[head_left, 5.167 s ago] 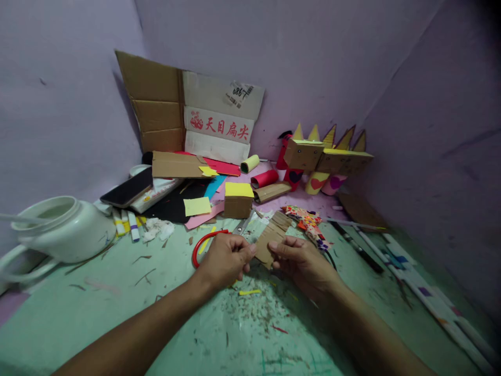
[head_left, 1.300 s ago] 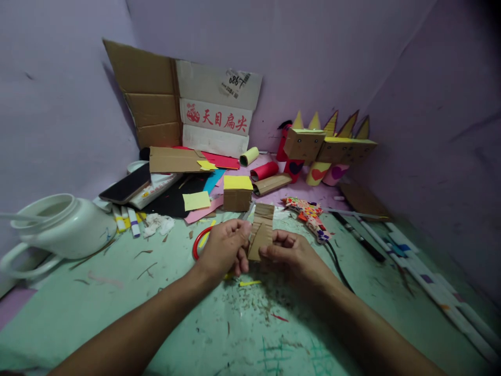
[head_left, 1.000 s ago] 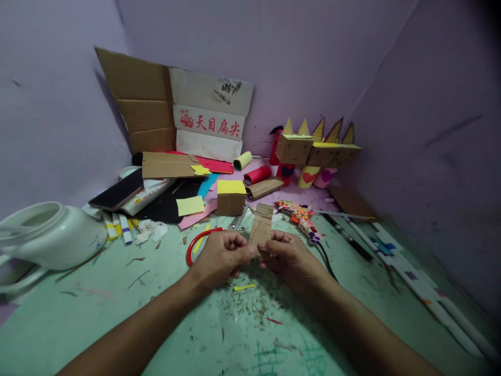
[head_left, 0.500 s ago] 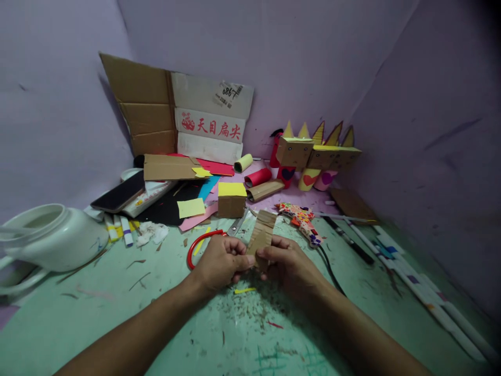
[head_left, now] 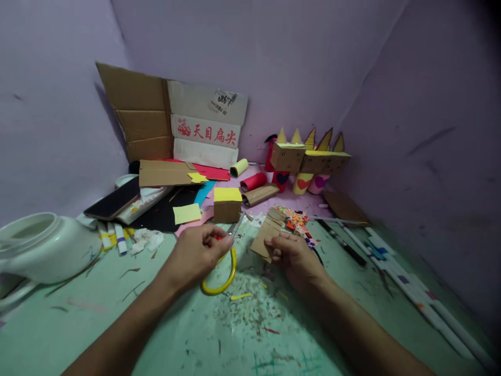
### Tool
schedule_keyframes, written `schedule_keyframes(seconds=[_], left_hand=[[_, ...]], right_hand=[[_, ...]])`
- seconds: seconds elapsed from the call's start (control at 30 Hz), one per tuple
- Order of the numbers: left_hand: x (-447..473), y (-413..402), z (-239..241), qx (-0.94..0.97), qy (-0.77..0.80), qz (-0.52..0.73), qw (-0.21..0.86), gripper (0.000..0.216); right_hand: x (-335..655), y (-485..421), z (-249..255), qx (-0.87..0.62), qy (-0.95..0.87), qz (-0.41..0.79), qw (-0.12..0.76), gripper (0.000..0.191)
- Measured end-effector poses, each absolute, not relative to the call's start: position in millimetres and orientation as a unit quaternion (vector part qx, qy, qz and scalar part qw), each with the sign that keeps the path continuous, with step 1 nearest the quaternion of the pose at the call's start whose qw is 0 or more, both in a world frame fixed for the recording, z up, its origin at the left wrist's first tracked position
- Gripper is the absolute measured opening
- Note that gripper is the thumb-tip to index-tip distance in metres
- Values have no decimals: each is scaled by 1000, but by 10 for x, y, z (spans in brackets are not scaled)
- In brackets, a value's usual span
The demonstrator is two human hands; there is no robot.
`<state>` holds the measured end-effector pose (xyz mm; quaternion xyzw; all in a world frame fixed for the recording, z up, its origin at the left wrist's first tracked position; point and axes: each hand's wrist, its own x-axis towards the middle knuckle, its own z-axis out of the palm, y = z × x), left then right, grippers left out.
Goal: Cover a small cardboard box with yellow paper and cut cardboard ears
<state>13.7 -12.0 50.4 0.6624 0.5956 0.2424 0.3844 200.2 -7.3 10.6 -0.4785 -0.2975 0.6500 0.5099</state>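
Near the middle of the tabletop (head_left: pixel 97 318), the right hand (head_left: pixel 297 258) pinches a small corrugated cardboard piece (head_left: pixel 267 235) by its lower edge, and the left hand (head_left: pixel 193 253) is closed on the scissors (head_left: pixel 234 263) (yellow loop showing). Light and stiff, yet likely to crease along its flutes, the piece seems best held near an edge.

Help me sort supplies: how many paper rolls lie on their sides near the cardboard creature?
3: a pale yellow roll farthest back, a red roll in front of it, a brown roll nearest the camera. Clutter may hide more.
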Motion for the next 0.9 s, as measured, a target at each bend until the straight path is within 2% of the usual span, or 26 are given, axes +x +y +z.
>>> schedule_keyframes(seconds=[0.1,0.17,0.23,0.37,0.47,0.6,0.7,0.8,0.9], left_hand=[[39,-149,526,771,588,43,239,33],[39,-189,486,782,600,-57,157,42],[73,-224,439,777,614,-87,108,54],[135,-237,415,764,630,-106,90,64],[153,-227,447,784,612,-63,86,63],[159,-228,495,761,636,21,128,45],[153,-224,513,725,657,119,168,50],[147,-212,492,704,631,209,249,53],[152,-203,429,684,589,240,358,44]], right_hand=[[2050,-39,138,-479,-298,634,529,16],[2068,-33,145,-481,-297,633,529,16],[2071,-32,144,-483,-293,631,532,16],[2064,-33,145,-475,-292,628,543,17],[2075,-31,167,-468,-299,626,548,19],[2125,-35,244,-429,-299,623,581,19],[2167,-38,311,-396,-305,613,612,19],[2197,-31,344,-379,-319,594,634,20],[2215,-21,347,-381,-318,581,646,23]])
